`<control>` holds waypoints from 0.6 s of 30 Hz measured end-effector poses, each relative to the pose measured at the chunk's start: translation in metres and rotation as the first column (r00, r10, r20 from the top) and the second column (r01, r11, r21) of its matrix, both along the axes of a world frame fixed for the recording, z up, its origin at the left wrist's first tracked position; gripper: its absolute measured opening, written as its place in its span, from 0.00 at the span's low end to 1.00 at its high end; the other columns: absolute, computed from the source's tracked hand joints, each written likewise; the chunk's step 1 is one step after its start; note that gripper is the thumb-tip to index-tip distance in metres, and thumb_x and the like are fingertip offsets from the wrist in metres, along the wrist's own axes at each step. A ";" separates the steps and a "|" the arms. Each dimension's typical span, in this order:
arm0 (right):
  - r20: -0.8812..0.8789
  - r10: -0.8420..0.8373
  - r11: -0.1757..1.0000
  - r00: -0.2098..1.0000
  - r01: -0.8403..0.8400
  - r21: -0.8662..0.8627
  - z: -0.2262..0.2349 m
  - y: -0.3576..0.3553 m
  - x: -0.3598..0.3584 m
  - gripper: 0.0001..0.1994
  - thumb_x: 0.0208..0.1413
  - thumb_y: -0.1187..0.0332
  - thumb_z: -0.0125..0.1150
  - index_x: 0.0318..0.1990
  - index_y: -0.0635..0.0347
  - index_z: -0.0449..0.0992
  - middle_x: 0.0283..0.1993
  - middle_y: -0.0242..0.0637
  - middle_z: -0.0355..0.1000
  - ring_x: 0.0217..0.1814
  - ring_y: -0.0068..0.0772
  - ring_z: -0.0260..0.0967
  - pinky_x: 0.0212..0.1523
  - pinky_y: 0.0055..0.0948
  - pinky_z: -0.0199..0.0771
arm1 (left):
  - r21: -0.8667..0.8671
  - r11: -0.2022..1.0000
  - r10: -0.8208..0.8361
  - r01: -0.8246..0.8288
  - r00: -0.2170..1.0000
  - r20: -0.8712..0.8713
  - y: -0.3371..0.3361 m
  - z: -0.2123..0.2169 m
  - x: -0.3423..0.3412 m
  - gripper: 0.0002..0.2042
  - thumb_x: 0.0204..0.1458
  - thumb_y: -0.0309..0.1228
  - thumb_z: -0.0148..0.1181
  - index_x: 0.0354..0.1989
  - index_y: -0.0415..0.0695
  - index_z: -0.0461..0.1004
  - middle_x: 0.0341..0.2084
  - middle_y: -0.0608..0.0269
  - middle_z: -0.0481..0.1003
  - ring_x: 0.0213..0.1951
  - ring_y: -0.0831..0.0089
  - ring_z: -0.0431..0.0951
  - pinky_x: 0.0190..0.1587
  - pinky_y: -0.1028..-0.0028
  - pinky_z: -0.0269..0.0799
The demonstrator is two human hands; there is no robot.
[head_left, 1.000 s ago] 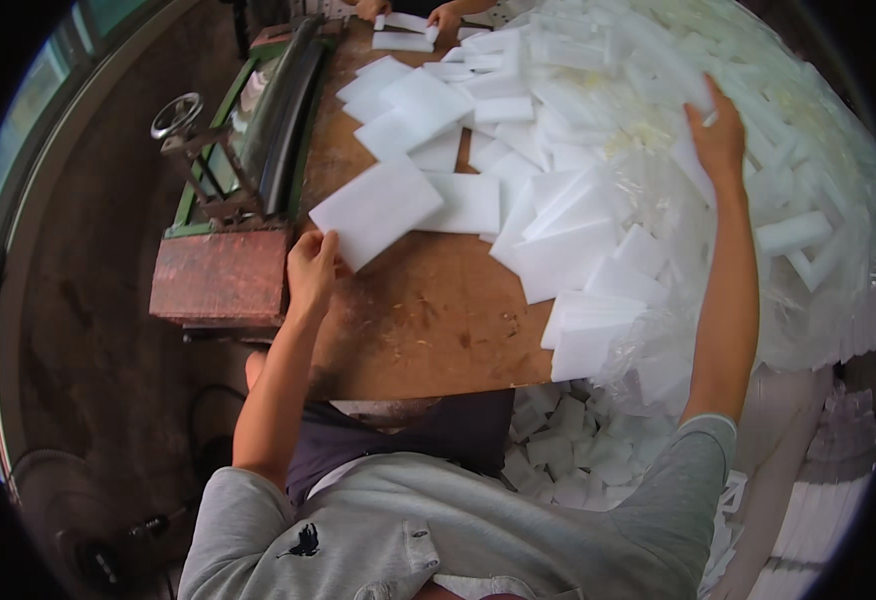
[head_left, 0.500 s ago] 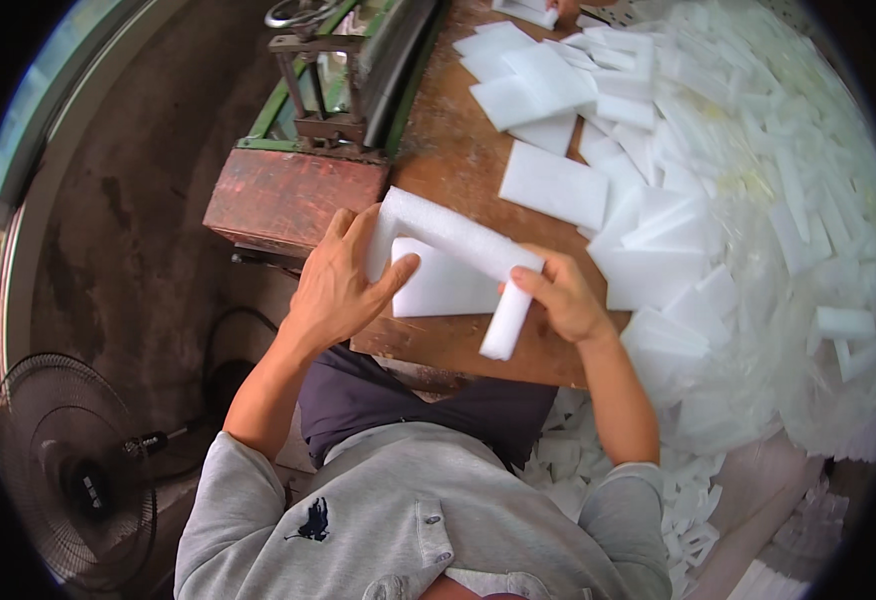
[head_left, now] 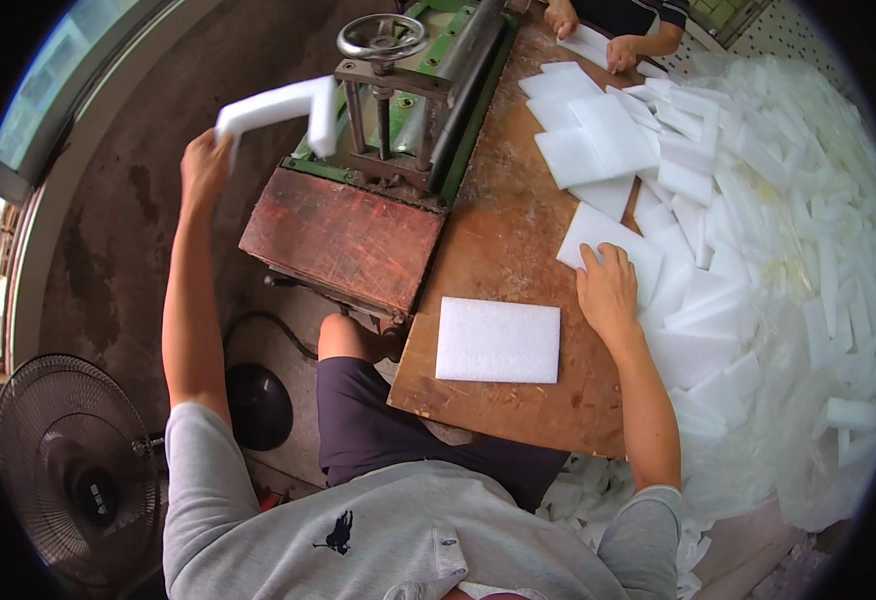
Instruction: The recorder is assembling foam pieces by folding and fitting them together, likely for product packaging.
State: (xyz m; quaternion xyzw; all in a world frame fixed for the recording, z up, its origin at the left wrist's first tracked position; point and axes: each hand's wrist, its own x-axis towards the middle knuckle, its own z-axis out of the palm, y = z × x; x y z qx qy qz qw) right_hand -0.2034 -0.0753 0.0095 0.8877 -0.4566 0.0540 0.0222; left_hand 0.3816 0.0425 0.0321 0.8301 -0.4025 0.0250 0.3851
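My left hand (head_left: 206, 172), raised at the left, is closed on one end of a white foam frame (head_left: 276, 105) with an angular, bent shape. The frame hangs in the air beside the green machine. My right hand (head_left: 608, 290) rests with fingers spread on a flat white foam sheet (head_left: 613, 238) lying on the wooden table (head_left: 498, 240). Nearer to me, a second foam sheet (head_left: 498, 340) lies flat and untouched near the table's front edge.
A green roller machine (head_left: 398, 110) with a metal handwheel (head_left: 382, 36) and a reddish wooden block (head_left: 343, 232) stands left of the table. Foam offcuts (head_left: 788, 200) heap up at the right. Another person's hands (head_left: 622, 52) hold foam at the far end. A fan (head_left: 78, 480) stands lower left.
The foam frame, earlier between both hands over the table, is now in my left hand alone, off to the left. My right hand let go of it and moved onto a foam sheet.
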 end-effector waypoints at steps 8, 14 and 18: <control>0.542 -0.079 0.945 0.837 -0.110 0.307 0.029 -0.052 0.106 0.20 0.58 0.60 0.62 0.48 0.71 0.78 0.38 0.54 0.78 0.42 0.52 0.76 0.46 0.41 0.75 | 0.125 0.951 -0.293 0.283 0.954 0.066 -0.143 -0.036 -0.037 0.16 0.54 0.40 0.57 0.36 0.37 0.80 0.31 0.37 0.78 0.40 0.45 0.81 0.43 0.56 0.75; 0.423 -0.220 0.928 0.879 0.055 0.368 0.003 -0.119 0.183 0.25 0.50 0.50 0.66 0.41 0.70 0.81 0.37 0.54 0.79 0.42 0.54 0.78 0.45 0.42 0.77 | -0.114 0.784 -0.621 0.611 0.770 -0.145 -0.167 -0.043 -0.081 0.13 0.57 0.37 0.55 0.33 0.37 0.77 0.24 0.52 0.77 0.28 0.59 0.77 0.31 0.63 0.70; 0.433 -0.282 0.934 0.856 0.143 0.326 -0.003 -0.129 0.177 0.23 0.47 0.55 0.65 0.36 0.73 0.81 0.39 0.62 0.78 0.45 0.58 0.78 0.49 0.45 0.79 | -0.291 0.844 -0.534 0.451 0.648 -0.544 -0.131 -0.001 -0.102 0.19 0.63 0.43 0.52 0.28 0.40 0.74 0.19 0.71 0.67 0.22 0.80 0.65 0.24 0.76 0.59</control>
